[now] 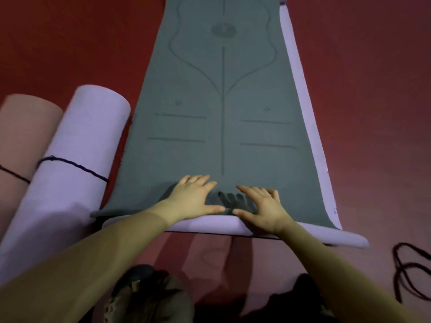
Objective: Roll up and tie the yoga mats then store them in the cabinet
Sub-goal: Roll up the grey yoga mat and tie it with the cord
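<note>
**Two hands flat on the green mat's near end**

Left hand (192,199): spread, palm down, fingers straight, pressed on the green mat (224,127) close to its near edge. Held nothing.

Right hand (262,207): spread likewise, palm down, just beside the left, thumb tips nearly meeting. Heel of the hand lay over the near edge onto the lilac layer below.

Green mat: unrolled flat, running away from the person along the red floor (361,89); printed alignment lines faced up. Near left corner slightly lifted.

Lilac mat (300,94): flat beneath the green one, showing as a strip along the right side and across the near end.

Lilac roll (70,164): rolled, tied round with a dark cord (70,162), lying on the floor just left of the green mat, almost touching its edge.

Pink roll (23,136): rolled, also cord-bound, touching the lilac roll's far left side.

Loose cord (410,273): dark loops on the floor at right, apart from the mats.

Cabinet: not seen from this angle.
</note>
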Action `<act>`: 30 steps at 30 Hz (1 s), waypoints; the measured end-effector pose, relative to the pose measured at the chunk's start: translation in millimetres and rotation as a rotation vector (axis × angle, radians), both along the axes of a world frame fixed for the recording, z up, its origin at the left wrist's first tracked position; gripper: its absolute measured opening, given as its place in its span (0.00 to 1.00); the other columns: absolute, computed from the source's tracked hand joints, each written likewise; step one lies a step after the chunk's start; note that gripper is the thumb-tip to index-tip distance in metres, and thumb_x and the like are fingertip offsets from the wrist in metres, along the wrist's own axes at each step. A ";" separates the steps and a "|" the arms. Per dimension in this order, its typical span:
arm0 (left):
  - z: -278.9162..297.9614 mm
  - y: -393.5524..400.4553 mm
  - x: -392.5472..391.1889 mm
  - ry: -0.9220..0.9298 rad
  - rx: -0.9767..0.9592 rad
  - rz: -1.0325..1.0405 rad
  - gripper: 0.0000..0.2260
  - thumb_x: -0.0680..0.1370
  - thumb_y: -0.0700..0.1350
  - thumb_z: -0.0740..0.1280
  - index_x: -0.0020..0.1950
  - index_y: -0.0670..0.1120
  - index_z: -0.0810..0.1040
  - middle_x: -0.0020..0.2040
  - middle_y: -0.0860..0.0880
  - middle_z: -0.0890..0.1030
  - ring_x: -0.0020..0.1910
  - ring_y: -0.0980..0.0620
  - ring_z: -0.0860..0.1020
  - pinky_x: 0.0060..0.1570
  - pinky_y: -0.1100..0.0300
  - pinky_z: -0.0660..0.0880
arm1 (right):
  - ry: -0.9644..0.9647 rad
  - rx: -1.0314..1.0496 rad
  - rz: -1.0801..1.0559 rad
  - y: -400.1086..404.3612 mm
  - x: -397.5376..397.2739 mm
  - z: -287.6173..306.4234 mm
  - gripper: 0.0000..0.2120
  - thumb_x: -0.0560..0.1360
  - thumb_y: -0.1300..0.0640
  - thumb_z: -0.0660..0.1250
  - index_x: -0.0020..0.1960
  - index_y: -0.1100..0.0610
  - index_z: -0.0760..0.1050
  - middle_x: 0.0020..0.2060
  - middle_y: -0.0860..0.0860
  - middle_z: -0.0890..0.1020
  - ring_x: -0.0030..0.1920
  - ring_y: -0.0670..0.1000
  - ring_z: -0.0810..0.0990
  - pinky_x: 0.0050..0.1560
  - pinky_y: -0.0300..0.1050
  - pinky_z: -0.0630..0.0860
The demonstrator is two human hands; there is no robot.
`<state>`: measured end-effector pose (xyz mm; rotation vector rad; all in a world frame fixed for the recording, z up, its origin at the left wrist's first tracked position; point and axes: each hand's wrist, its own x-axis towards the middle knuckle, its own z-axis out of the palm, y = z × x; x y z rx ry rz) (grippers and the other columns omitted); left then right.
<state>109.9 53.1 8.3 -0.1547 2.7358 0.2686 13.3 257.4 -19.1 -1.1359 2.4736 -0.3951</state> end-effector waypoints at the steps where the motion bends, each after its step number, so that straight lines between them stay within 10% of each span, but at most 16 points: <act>1: -3.0 0.2 -2.1 0.020 -0.028 -0.001 0.36 0.75 0.69 0.56 0.77 0.50 0.57 0.77 0.47 0.56 0.75 0.49 0.55 0.72 0.54 0.50 | 0.005 -0.022 -0.002 -0.8 0.7 -1.9 0.43 0.64 0.25 0.49 0.74 0.46 0.62 0.66 0.46 0.72 0.64 0.49 0.69 0.60 0.41 0.53; 12: -31.7 -15.3 -32.1 0.190 -0.171 0.161 0.34 0.75 0.67 0.54 0.72 0.44 0.68 0.72 0.41 0.68 0.71 0.43 0.65 0.69 0.48 0.60 | 0.167 -0.142 0.041 -6.3 -3.5 -9.2 0.31 0.68 0.35 0.56 0.66 0.49 0.74 0.63 0.48 0.77 0.62 0.51 0.75 0.55 0.41 0.54; 18: -47.2 -1.0 -4.9 0.556 -0.130 -0.112 0.23 0.73 0.59 0.60 0.59 0.46 0.81 0.61 0.44 0.79 0.60 0.45 0.78 0.62 0.50 0.67 | 0.094 0.218 0.107 -15.8 -15.1 -26.6 0.44 0.63 0.29 0.33 0.77 0.41 0.47 0.77 0.41 0.51 0.77 0.47 0.46 0.71 0.46 0.37; 22: -65.0 0.3 11.1 0.535 -0.184 -0.098 0.30 0.65 0.57 0.76 0.64 0.47 0.78 0.64 0.46 0.77 0.62 0.45 0.76 0.64 0.48 0.62 | 0.444 0.086 0.027 -27.0 -24.8 -35.1 0.30 0.74 0.36 0.51 0.69 0.49 0.73 0.64 0.55 0.76 0.63 0.59 0.72 0.63 0.58 0.67; 26: -70.2 -4.3 5.4 0.463 -0.241 -0.034 0.35 0.64 0.58 0.76 0.69 0.49 0.73 0.68 0.49 0.74 0.65 0.44 0.74 0.64 0.40 0.66 | 0.766 -0.118 0.032 -26.1 -18.2 -46.6 0.19 0.79 0.46 0.58 0.64 0.55 0.76 0.54 0.56 0.78 0.49 0.58 0.75 0.52 0.54 0.67; 30: -70.2 -11.2 -4.7 0.291 -0.205 -0.048 0.34 0.70 0.61 0.71 0.73 0.52 0.67 0.71 0.49 0.70 0.69 0.44 0.69 0.62 0.31 0.61 | 0.587 -0.058 -0.065 -15.4 -10.1 -50.2 0.24 0.78 0.44 0.57 0.65 0.58 0.75 0.59 0.58 0.79 0.58 0.60 0.77 0.62 0.59 0.64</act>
